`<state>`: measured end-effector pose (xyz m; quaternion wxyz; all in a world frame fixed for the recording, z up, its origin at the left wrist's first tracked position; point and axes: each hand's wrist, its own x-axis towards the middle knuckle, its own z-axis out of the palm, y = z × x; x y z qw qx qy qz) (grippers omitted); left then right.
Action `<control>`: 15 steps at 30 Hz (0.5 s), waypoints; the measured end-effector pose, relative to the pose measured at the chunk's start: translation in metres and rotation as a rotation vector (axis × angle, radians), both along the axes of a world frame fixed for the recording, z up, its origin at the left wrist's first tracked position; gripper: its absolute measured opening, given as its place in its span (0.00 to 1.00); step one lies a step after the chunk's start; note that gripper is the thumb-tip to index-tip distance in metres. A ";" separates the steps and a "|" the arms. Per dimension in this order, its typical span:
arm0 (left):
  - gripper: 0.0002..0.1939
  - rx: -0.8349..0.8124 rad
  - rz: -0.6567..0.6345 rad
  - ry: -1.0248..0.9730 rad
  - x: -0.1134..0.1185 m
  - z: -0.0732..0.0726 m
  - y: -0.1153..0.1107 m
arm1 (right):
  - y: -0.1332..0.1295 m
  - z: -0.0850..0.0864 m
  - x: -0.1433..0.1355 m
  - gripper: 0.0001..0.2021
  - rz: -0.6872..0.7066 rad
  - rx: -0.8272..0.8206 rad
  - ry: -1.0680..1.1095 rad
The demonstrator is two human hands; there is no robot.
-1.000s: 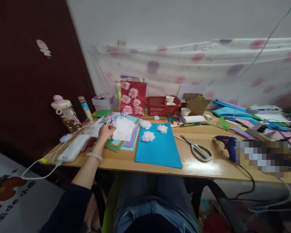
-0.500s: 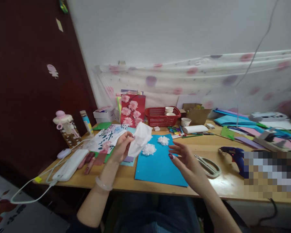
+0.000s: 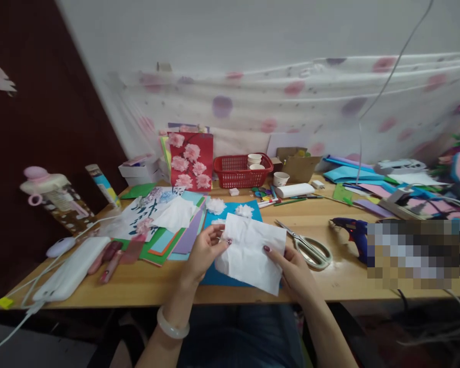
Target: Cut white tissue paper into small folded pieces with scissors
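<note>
Head view: my left hand and right hand each pinch one side of the white tissue, over the blue sheet. Uneven pulling could tear it; layer count hard to tell.

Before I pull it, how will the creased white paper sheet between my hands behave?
The creased white paper sheet is probably light and floppy, given its soft crumples and uneven edges. It looks thin, so it may tear if your left hand and right hand tug apart.
</note>
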<state>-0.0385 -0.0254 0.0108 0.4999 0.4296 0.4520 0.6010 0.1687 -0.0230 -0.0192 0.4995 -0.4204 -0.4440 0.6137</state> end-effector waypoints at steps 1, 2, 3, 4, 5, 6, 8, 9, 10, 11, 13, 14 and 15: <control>0.16 -0.008 -0.007 0.027 -0.002 -0.002 -0.001 | 0.000 0.000 0.003 0.21 0.000 0.003 -0.009; 0.14 -0.014 -0.008 0.051 -0.003 -0.004 -0.001 | -0.001 0.001 0.006 0.22 0.015 0.014 -0.028; 0.12 -0.019 -0.011 0.072 -0.005 -0.006 -0.002 | -0.002 0.001 0.008 0.22 0.038 0.030 -0.056; 0.11 -0.023 -0.017 0.092 -0.006 -0.008 -0.003 | -0.003 0.001 0.010 0.22 0.067 0.049 -0.091; 0.10 -0.026 -0.024 0.110 -0.007 -0.011 -0.004 | -0.004 0.001 0.011 0.21 0.090 0.072 -0.126; 0.09 -0.028 -0.033 0.127 -0.008 -0.013 -0.005 | -0.006 0.000 0.012 0.21 0.104 0.095 -0.156; 0.08 -0.031 -0.049 0.155 -0.010 -0.016 -0.006 | -0.008 -0.001 0.014 0.20 0.090 0.126 -0.184; 0.08 -0.030 -0.054 0.167 -0.010 -0.018 -0.006 | -0.010 -0.001 0.014 0.20 0.075 0.134 -0.186; 0.08 -0.028 -0.056 0.178 -0.011 -0.018 -0.007 | -0.012 -0.001 0.015 0.19 0.070 0.134 -0.184; 0.08 -0.023 -0.059 0.190 -0.011 -0.018 -0.007 | -0.014 -0.001 0.016 0.19 0.074 0.126 -0.179; 0.08 -0.007 -0.077 0.211 -0.010 -0.015 -0.005 | -0.016 0.001 0.021 0.19 0.120 0.106 -0.157; 0.08 0.001 -0.094 0.217 -0.010 -0.012 -0.004 | -0.016 0.002 0.026 0.20 0.156 0.102 -0.133; 0.07 0.012 -0.123 0.231 -0.010 -0.007 -0.002 | -0.015 0.004 0.031 0.22 0.197 0.104 -0.098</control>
